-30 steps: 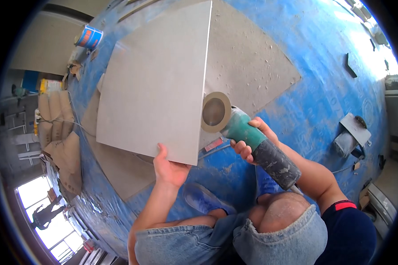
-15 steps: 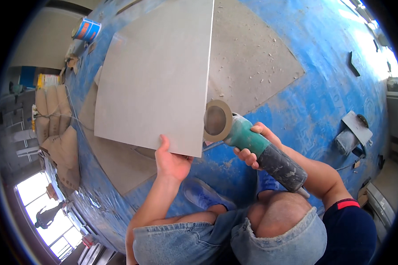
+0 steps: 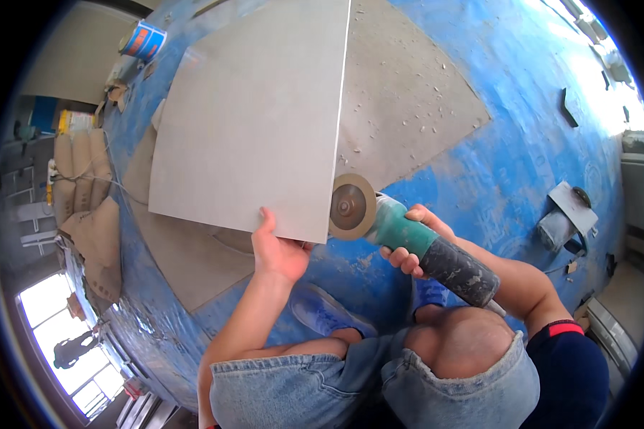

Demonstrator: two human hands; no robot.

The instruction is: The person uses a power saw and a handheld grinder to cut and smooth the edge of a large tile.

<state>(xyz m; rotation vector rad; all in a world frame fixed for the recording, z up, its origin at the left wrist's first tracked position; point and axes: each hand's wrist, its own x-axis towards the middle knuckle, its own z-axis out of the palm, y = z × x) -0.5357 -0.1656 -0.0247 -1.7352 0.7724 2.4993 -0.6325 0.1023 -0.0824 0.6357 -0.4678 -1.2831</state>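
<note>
My left hand (image 3: 279,250) grips the near edge of a large pale grey tile (image 3: 247,129), thumb on top and fingers underneath. In my right hand (image 3: 415,247) is an angle grinder (image 3: 436,250) with a green and black dusty body. Its round tan-rimmed disc (image 3: 352,206) sits against or just beside the tile's right edge, near the near right corner; contact cannot be made out. The fingers of my right hand wrap round the grinder's body.
Beneath the tile lies a brown board (image 3: 408,93) strewn with chips, on a blue floor covering (image 3: 522,164). A blue tin (image 3: 144,41) stands far left, near brown cardboard (image 3: 96,243). Another tool with a flat plate (image 3: 569,214) lies at right. A person (image 3: 73,349) shows by the window.
The near corner of the tile has risen slightly in view. The grinder's disc sits a little lower along the tile's edge, and its face looks sharper. Both hands keep their hold.
</note>
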